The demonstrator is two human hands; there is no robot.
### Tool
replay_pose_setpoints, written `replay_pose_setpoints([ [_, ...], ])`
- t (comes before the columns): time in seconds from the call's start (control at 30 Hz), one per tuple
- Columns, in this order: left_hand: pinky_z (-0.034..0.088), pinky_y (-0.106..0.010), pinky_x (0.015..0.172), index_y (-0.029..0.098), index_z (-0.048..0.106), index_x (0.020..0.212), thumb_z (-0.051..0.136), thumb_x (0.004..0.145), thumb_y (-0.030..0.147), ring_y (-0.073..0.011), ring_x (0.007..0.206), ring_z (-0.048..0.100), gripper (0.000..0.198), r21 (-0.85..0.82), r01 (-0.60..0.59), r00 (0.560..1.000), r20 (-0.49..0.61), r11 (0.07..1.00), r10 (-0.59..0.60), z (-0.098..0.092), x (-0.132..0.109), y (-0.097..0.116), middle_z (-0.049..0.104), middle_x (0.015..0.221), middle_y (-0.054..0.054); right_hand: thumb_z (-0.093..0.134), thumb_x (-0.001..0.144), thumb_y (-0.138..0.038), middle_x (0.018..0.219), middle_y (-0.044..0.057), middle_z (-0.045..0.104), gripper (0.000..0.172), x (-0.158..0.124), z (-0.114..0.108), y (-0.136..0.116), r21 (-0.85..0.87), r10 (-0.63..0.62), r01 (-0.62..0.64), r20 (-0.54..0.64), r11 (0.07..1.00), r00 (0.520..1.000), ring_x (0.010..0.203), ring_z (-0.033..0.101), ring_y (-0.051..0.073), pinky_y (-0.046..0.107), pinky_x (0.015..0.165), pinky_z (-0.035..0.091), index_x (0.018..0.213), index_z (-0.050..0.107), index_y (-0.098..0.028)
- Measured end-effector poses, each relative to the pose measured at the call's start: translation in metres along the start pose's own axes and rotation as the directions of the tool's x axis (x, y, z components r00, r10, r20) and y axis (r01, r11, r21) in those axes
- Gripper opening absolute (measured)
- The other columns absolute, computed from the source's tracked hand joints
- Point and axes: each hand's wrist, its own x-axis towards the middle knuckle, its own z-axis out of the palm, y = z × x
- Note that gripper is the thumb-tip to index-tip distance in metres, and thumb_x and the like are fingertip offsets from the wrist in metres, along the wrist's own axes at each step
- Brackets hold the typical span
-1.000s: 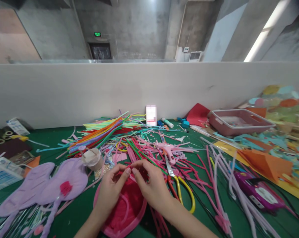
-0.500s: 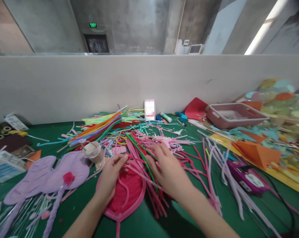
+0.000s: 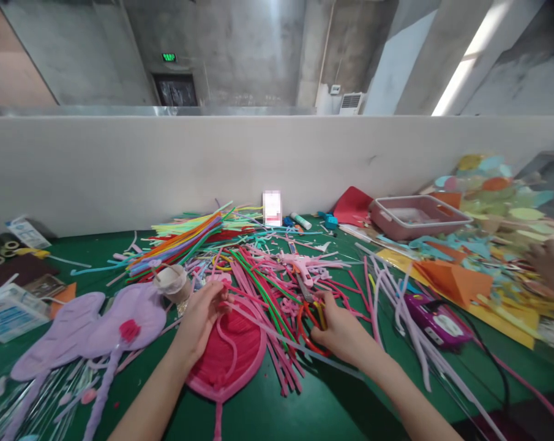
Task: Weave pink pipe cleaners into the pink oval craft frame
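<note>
My left hand (image 3: 202, 315) pinches pink pipe cleaners (image 3: 247, 295) over a red-pink heart-like panel (image 3: 240, 358) with a pink rim and stem. A long pale pink strip (image 3: 290, 342) runs from that hand toward the lower right. My right hand (image 3: 341, 327) is closed around the handle of a pair of scissors (image 3: 304, 318) with orange and yellow grips; the blades point up and away from me. Beneath and behind the scissors lie loose pink, red and green pipe cleaners (image 3: 258, 278). A pink glue gun (image 3: 305, 272) rests among them.
To the left are a lilac butterfly shape (image 3: 93, 327) and a cup (image 3: 171, 280). Further back lies a bundle of coloured pipe cleaners (image 3: 185, 245). A purple device (image 3: 437, 321) with a cable and a pink basket (image 3: 419, 226) are at right. Another person's hand (image 3: 550, 263) reaches in there.
My right hand has moved right and somewhat down from the pipe cleaners and now holds scissors. The left hand keeps its pinch. Another person's hand now shows clearly at the right edge.
</note>
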Motion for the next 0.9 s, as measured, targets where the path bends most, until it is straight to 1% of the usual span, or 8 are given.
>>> replay_pose_setpoints([
  [0.07, 0.051, -0.019, 0.056, 0.015, 0.063, 0.071, 0.078, 0.069, 0.031, -0.0109, 0.062, 0.061, 0.022, -0.036, 0.015, 1.0, -0.003, 0.999, -0.015, -0.002, 0.001, 0.003, 0.062, 0.063, 0.003, 0.053, 0.074, -0.01, 0.071, 0.002, 0.066, 0.057, -0.005, -0.009, 0.009, 0.186, 0.009, 0.002, -0.058, 0.982, 0.998, 0.061, 0.063, 0.02, 0.025, 0.054, 0.041, 0.129, 0.036, -0.012],
  [0.17, 0.052, -0.02, 0.054, 0.015, 0.063, 0.07, 0.078, 0.069, 0.026, -0.0109, 0.06, 0.061, 0.018, -0.097, 0.05, 0.999, 0.0, 0.994, -0.05, -0.002, 0.001, 0.01, 0.062, 0.063, 0.003, 0.05, 0.077, -0.014, 0.08, 0.001, 0.067, 0.062, -0.013, -0.02, 0.014, 0.353, -0.079, 0.143, -0.191, 0.925, 0.978, 0.064, 0.064, 0.02, 0.029, 0.061, 0.047, 0.136, 0.032, -0.022],
  [0.33, 0.052, -0.021, 0.051, 0.014, 0.064, 0.07, 0.07, 0.075, 0.016, -0.0115, 0.058, 0.062, 0.008, -0.189, 0.191, 0.981, 0.065, 0.963, -0.182, 0.009, -0.008, 0.026, 0.062, 0.065, 0.0, 0.063, 0.074, -0.029, 0.093, 0.005, 0.068, 0.045, -0.021, -0.022, -0.014, 0.265, -0.186, 0.258, -0.267, 0.929, 0.945, 0.082, 0.066, 0.024, 0.036, 0.074, 0.051, 0.117, 0.051, -0.024],
  [0.47, 0.05, -0.019, 0.049, 0.013, 0.066, 0.075, 0.063, 0.081, 0.013, -0.0104, 0.056, 0.061, 0.007, -0.227, 0.225, 0.974, 0.038, 0.948, -0.222, 0.021, -0.017, 0.032, 0.063, 0.065, -0.002, 0.079, 0.056, -0.04, 0.112, 0.016, 0.063, 0.071, -0.02, -0.01, -0.031, 0.061, -0.336, 0.377, -0.338, 0.924, 0.879, 0.108, 0.059, 0.037, 0.05, 0.09, 0.046, 0.118, 0.051, -0.017],
  [0.5, 0.05, -0.019, 0.049, 0.013, 0.067, 0.077, 0.062, 0.082, 0.013, -0.0103, 0.056, 0.061, 0.007, -0.228, 0.212, 0.977, 0.015, 0.95, -0.215, 0.023, -0.017, 0.032, 0.063, 0.065, -0.002, 0.08, 0.057, -0.041, 0.112, 0.017, 0.062, 0.074, -0.02, -0.008, -0.033, 0.03, -0.355, 0.386, -0.334, 0.922, 0.873, 0.108, 0.059, 0.038, 0.05, 0.089, 0.047, 0.119, 0.05, -0.015],
  [0.63, 0.051, -0.018, 0.052, 0.014, 0.068, 0.079, 0.064, 0.08, 0.014, -0.0095, 0.057, 0.062, 0.004, -0.205, 0.132, 0.985, -0.079, 0.97, -0.151, 0.028, -0.015, 0.027, 0.066, 0.068, -0.002, 0.069, 0.076, -0.043, 0.11, 0.015, 0.066, 0.058, -0.018, -0.002, -0.035, -0.002, -0.394, 0.411, -0.284, 0.912, 0.874, 0.101, 0.065, 0.032, 0.041, 0.077, 0.055, 0.124, 0.047, -0.017],
  [0.7, 0.051, -0.018, 0.054, 0.015, 0.068, 0.078, 0.068, 0.077, 0.017, -0.0094, 0.058, 0.062, 0.003, -0.167, 0.08, 0.989, -0.108, 0.983, -0.099, 0.03, -0.013, 0.022, 0.067, 0.069, -0.002, 0.067, 0.079, -0.043, 0.109, 0.014, 0.067, 0.057, -0.018, -0.001, -0.038, -0.044, -0.431, 0.437, -0.286, 0.898, 0.856, 0.1, 0.067, 0.031, 0.04, 0.074, 0.056, 0.125, 0.046, -0.017],
  [0.9, 0.049, -0.022, 0.059, 0.017, 0.07, 0.07, 0.075, 0.068, 0.033, -0.015, 0.067, 0.062, 0.018, 0.107, -0.09, 0.993, -0.069, 0.99, 0.098, 0.036, -0.017, 0.006, 0.069, 0.071, -0.003, 0.068, 0.079, -0.04, 0.11, 0.015, 0.067, 0.051, -0.013, 0.004, -0.049, -0.195, -0.544, 0.508, -0.315, 0.839, 0.778, 0.089, 0.069, 0.03, 0.038, 0.062, 0.056, 0.121, 0.049, -0.017],
])
